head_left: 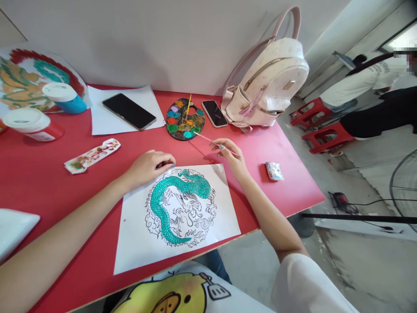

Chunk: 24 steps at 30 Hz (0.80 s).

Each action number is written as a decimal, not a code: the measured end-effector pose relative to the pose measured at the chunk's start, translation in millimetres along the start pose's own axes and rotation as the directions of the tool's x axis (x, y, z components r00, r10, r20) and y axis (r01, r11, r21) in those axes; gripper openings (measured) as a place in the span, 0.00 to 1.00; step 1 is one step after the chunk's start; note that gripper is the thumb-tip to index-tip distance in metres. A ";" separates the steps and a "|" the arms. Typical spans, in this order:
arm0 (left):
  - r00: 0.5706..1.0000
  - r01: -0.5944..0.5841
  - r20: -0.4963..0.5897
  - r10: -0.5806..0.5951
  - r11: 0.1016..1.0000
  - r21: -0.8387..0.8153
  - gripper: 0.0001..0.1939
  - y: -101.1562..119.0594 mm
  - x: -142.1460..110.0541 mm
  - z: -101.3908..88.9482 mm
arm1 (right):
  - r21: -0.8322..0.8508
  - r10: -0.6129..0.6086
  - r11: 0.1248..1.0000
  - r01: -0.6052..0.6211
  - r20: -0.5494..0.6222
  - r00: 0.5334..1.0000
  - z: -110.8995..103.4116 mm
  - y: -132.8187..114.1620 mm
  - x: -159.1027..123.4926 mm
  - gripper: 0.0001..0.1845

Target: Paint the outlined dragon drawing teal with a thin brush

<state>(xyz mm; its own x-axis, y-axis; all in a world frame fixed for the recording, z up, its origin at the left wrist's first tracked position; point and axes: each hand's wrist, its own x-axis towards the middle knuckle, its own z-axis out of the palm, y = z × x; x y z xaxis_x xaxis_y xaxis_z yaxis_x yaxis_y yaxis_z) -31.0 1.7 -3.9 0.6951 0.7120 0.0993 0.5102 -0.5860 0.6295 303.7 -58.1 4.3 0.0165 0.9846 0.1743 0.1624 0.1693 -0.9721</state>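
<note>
My right hand [232, 157] pinches a thin paintbrush [202, 137], its tip at the near right edge of the dark paint palette [179, 134], by the green and turquoise paint. Several colours fill the palette, and a yellow-handled brush [189, 104] rests on it. My left hand [149, 166] lies with curled fingers at the upper left edge of a white sheet [133, 243]; nothing shows in it. On that sheet is a round line drawing of a dragon [159, 204], its body painted turquoise, its head and the surrounding clouds uncoloured.
Behind are a black phone [129, 111] on white paper [97, 124], a second phone [214, 114] and a pale backpack [270, 82]. Paint jars [32, 124] and a paint-smeared strip [93, 156] lie left. A small packet [274, 171] sits right. People sit on red stools [321, 137].
</note>
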 end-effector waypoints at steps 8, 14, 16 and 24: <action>1.000 -0.015 -0.001 0.015 1.000 0.004 0.12 -1.6 -0.2 -0.1 | 0.140 0.083 0.988 -0.072 -0.073 0.994 1.0 6.5 3.5 0.26; 1.000 -0.021 -0.007 0.021 1.000 -0.004 0.12 -1.4 0.2 0.3 | 0.220 0.098 0.973 -0.072 -0.109 0.989 -0.3 6.7 5.5 0.32; 1.000 -0.015 -0.002 0.015 1.000 -0.007 0.12 0.0 0.1 -0.4 | 0.239 0.105 0.968 -0.079 -0.099 0.990 0.6 5.1 5.0 0.30; 1.000 -0.020 -0.003 0.020 1.000 -0.004 0.11 0.1 -0.3 -0.7 | 0.214 0.075 0.975 -0.063 -0.045 0.996 0.2 4.5 4.4 0.26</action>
<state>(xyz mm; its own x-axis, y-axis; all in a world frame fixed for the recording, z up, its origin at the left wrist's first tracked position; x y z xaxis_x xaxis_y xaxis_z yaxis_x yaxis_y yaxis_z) -31.5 1.7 -3.3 0.7035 0.7014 0.1143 0.4942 -0.5985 0.6305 304.3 -53.0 0.7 0.0727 0.9915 0.1081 -0.0538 0.1121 -0.9922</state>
